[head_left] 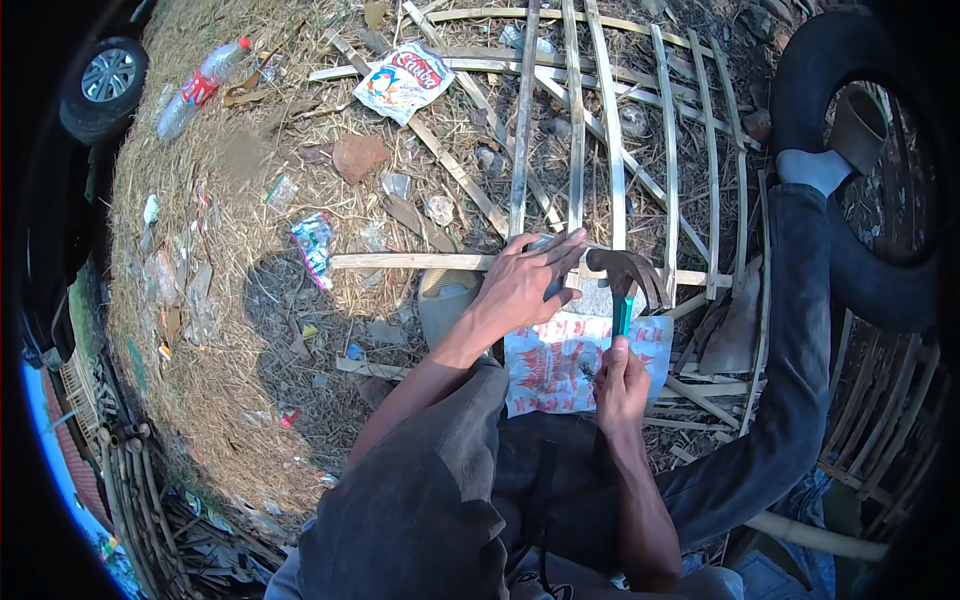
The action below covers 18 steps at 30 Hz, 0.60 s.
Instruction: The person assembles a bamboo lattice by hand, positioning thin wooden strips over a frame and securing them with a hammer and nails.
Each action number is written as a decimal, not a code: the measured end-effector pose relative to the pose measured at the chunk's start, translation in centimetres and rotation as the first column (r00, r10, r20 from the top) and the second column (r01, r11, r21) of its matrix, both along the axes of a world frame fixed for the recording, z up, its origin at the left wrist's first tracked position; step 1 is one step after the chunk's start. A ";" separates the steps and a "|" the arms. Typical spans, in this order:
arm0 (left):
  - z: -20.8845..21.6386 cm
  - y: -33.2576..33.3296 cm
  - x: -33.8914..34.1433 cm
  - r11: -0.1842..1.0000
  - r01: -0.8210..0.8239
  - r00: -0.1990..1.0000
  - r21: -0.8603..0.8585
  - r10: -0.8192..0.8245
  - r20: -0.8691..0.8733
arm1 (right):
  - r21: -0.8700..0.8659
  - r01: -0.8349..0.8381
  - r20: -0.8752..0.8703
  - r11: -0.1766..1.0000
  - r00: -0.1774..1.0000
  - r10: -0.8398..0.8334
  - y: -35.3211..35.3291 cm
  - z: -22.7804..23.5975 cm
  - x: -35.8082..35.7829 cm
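Straw-strewn ground (235,215) underlay slats (604,125) the left hand (526,285) touched, grip unclear; at that hand's three o'clock, a dark-headed, green-handled hammer (623,312), clasped in the right hand (622,388), ran lengthwise six-to-twelve, head at twelve.

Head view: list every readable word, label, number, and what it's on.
I describe the print without quoting it:
White snack packet: large lettering on red, legible.
Plastic bottle: red label, too small to read.
White sheet: red print, too blurred.
Blue wrapper: unreadable.
Hammer: none visible.
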State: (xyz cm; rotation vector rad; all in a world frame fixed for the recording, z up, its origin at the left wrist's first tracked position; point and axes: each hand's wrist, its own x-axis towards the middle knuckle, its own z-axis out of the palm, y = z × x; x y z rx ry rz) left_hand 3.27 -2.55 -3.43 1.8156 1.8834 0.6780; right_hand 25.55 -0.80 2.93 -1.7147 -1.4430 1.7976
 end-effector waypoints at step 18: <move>-0.4 0.0 0.7 0.999 -0.026 0.998 0.045 0.029 -0.050 | -0.022 0.046 -0.005 0.999 0.999 -0.046 -0.9 1.2 -0.2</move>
